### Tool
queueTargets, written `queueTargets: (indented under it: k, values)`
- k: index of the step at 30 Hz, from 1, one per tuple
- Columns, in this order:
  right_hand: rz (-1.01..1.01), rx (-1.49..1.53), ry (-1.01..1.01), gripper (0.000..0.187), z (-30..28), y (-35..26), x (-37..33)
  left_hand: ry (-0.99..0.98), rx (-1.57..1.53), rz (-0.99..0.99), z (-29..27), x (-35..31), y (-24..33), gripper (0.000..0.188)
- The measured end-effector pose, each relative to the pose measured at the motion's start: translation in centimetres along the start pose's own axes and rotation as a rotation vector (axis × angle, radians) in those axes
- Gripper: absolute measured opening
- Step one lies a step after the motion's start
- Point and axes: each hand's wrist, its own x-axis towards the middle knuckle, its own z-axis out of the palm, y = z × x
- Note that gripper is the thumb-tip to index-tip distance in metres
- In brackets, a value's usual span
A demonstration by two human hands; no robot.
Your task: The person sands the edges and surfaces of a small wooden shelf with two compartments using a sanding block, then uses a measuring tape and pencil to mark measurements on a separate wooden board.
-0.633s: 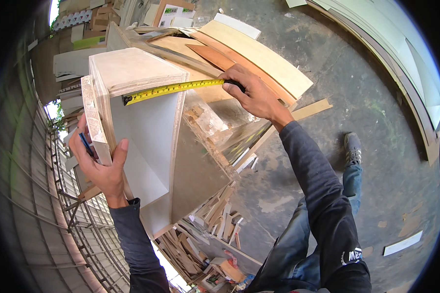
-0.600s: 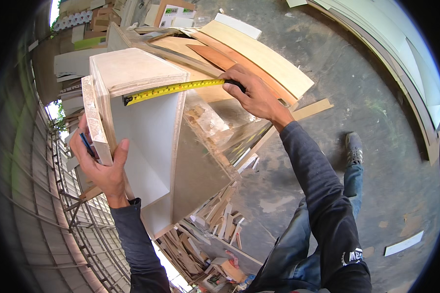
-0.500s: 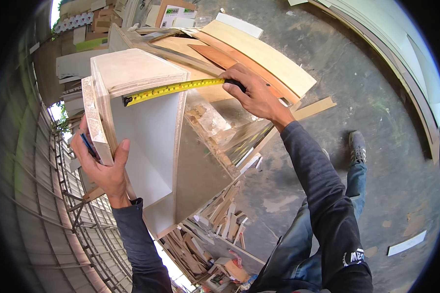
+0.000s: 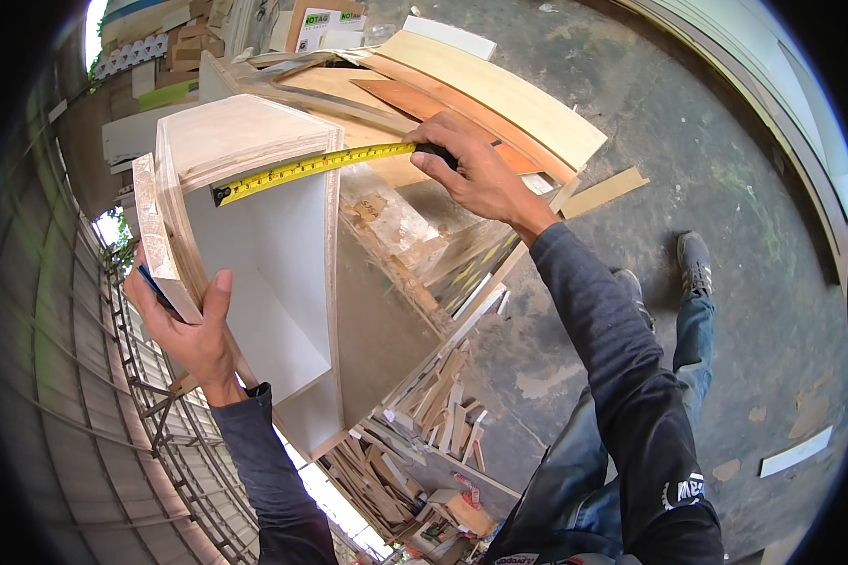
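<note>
A plywood box [image 4: 245,137] with a white inner face stands in front of me, its open side toward me. My right hand [image 4: 479,177] is closed round the black case of a tape measure [image 4: 436,154]. The yellow tape blade [image 4: 316,167] runs leftward from it across the box opening, and its hooked end lies near the upper left inner corner. On the left, my left hand [image 4: 198,341] grips the lower end of a light wooden board [image 4: 153,221] along the box's side, thumb on the near side. A slim blue object [image 4: 158,290] is tucked in that hand, its kind unclear.
Wooden panels [image 4: 499,104] lie stacked beyond the box. A brown panel [image 4: 382,330] adjoins it on the right. Wood offcuts [image 4: 448,405] are heaped below. A loose strip [image 4: 605,193] and a white piece [image 4: 796,450] lie on the grey floor [image 4: 556,330], near my shoes [image 4: 694,264].
The box, both hands and the tape appear slightly farther left as the view shifts. More of my second shoe shows. Both hands keep their holds, and the blade stays drawn out.
</note>
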Motion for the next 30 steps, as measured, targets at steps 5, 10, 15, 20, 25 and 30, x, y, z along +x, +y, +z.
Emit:
queueTargets:
  k: [5,10,15,20,25,30]
  values:
    - [-0.002,-0.006,0.013,0.024,0.3,0.1,-0.1,-0.024,0.039,0.036,0.1,0.0,0.6,0.064]
    - [-0.006,-0.002,0.017,0.024,0.7,0.2,-0.3,-0.024,0.039,0.034,0.1,-0.2,0.5,0.063]
    - [0.039,0.012,-0.006,0.024,0.4,-0.1,-0.2,-0.058,0.072,0.057,-0.3,0.2,0.3,0.065]
    - [0.023,0.032,-0.011,0.023,-1.5,-0.4,-0.1,-0.004,-0.005,0.056,1.3,0.9,0.8,0.084]
    - [0.260,0.060,-0.047,0.020,-4.1,-4.4,-5.0,0.053,0.046,0.118,-0.2,0.4,0.9,0.092]
    - [0.674,0.166,0.115,0.048,-10.0,-9.9,-15.7,0.128,-0.146,-0.007,0.1,-1.2,-0.1,0.090]
